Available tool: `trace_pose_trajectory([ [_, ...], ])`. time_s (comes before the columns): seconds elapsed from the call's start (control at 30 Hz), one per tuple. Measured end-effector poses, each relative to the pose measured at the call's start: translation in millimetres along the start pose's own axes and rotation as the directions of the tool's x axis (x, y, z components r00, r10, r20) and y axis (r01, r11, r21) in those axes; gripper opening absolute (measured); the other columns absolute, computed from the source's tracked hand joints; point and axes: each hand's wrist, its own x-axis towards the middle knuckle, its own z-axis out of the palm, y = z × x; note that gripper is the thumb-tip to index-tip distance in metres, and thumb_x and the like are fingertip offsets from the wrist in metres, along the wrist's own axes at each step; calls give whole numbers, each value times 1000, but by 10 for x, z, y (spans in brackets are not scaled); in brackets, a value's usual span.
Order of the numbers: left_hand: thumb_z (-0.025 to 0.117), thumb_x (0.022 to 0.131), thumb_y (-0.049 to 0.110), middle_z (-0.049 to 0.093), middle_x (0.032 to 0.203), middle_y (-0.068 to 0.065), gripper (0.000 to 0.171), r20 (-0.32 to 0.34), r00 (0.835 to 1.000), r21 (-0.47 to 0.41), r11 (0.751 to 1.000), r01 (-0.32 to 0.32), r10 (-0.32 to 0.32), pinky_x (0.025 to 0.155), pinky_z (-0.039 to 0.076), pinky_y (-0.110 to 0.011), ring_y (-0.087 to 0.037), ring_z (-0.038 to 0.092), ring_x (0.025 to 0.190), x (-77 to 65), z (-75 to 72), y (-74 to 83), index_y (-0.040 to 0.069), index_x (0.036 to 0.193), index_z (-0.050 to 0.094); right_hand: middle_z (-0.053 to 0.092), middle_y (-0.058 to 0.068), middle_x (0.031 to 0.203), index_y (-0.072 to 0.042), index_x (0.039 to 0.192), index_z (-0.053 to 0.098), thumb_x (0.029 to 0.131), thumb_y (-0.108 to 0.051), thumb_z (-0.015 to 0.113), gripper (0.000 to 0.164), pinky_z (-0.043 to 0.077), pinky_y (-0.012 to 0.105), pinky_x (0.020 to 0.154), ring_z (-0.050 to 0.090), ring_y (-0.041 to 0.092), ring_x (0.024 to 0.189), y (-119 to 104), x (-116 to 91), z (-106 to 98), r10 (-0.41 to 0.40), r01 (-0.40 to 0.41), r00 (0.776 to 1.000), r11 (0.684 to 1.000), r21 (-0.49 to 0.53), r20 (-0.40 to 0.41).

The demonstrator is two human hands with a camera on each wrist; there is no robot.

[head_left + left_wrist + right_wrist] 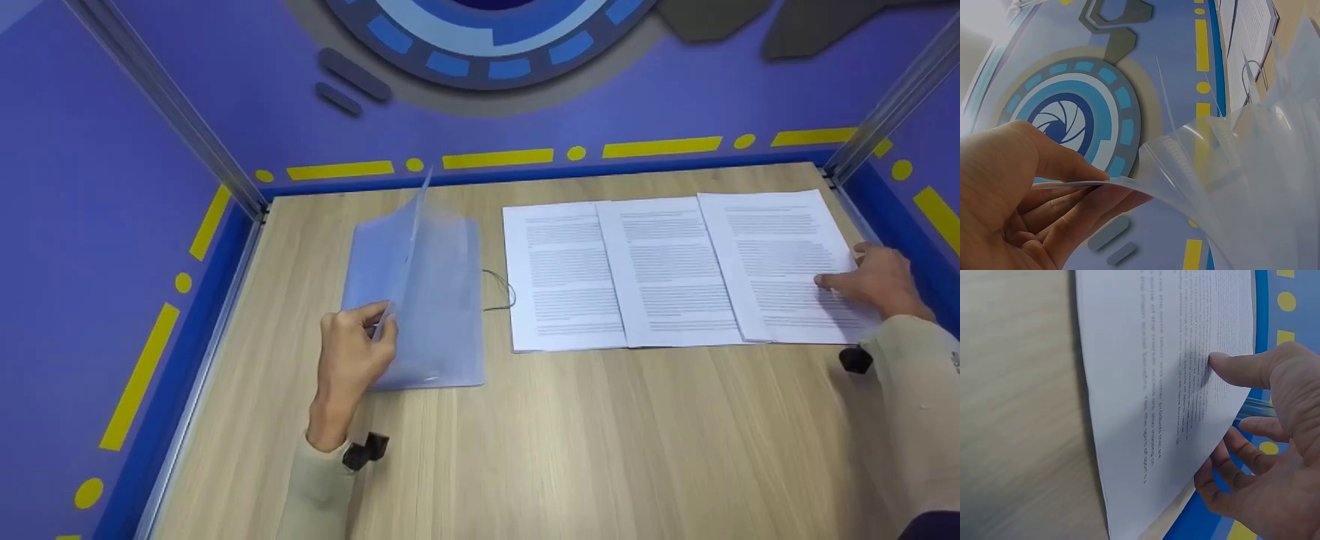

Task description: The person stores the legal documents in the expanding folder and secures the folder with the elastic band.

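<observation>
A translucent bluish plastic folder lies on the left of the table, several clear leaves fanning up in the left wrist view. My left hand pinches a raised leaf or cover between thumb and fingers. Three stacks of printed sheets overlap to the right: a left stack, a middle stack and a right stack. My right hand grips the right stack's outer edge, thumb on the printed face and fingers curled at the edge. The fingertips are partly hidden by the paper.
A thin grey elastic cord loops from the folder's right side to the left stack. The wooden table is bounded by a blue back wall and side walls with metal corner posts.
</observation>
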Motion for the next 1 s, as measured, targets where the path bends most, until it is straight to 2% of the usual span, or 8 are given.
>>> trace_pose_trajectory([
  [0.27,73,90,-5,79,97,-28,19,-3,1000,-5,1000,6,-6,70,66,-49,-39,81,82,-20,11,-9,-12,107,79,25,48,158,17,161,10,98,-37,74,105,28,76,120,30,62,132,1,-29,-18,42,-42,999,999,2,17],
  [0.5,73,91,-5,79,97,-28,19,3,1000,-11,1000,0,0,72,66,-50,-39,80,83,-11,19,-6,-12,108,79,22,49,157,16,161,10,97,-33,76,104,27,78,119,29,63,131,-32,-56,-18,52,-52,999,998,-19,8],
  [0.73,72,91,-5,79,97,-28,19,6,1000,-21,1000,-4,4,72,66,-50,-40,80,83,-2,30,-6,-12,108,79,23,50,155,17,161,10,97,-28,76,102,26,78,119,29,64,130,-44,-66,-22,43,-43,999,999,-8,7],
  [0.87,72,92,-4,79,96,-27,20,7,1000,-18,1000,-3,4,71,66,-50,-40,80,82,-10,22,-5,-11,109,79,25,51,152,19,159,11,96,-30,76,104,28,79,117,31,64,127,-12,-65,-57,13,-13,1000,1000,-10,8],
  [1.0,73,92,-3,79,96,-27,20,6,1000,-7,1000,6,-6,70,66,-49,-38,80,81,-28,1,-6,-10,109,80,27,50,153,20,159,11,99,-28,70,97,30,78,117,33,63,127,18,-50,-82,13,-13,1000,1000,3,28],
])
